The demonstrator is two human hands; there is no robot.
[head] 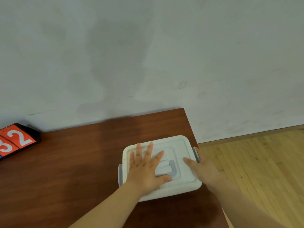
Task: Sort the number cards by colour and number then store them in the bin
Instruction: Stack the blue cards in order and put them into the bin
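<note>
Our left grip (144, 168) lies flat and released on the lid (179, 143) of the white bin (164, 194) at the worktop (74, 162) corner, our right grip (203, 167) clasps its grey latch (196, 153), and we judge the plastic light, stiff and slick, best taken by its 2 sides.

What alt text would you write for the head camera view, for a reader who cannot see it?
A person's left hand presses flat on the lid of a white bin on a brown table; the right hand grips its right edge by a grey latch. Red number cards, 3 and 2, sit far left.
</note>
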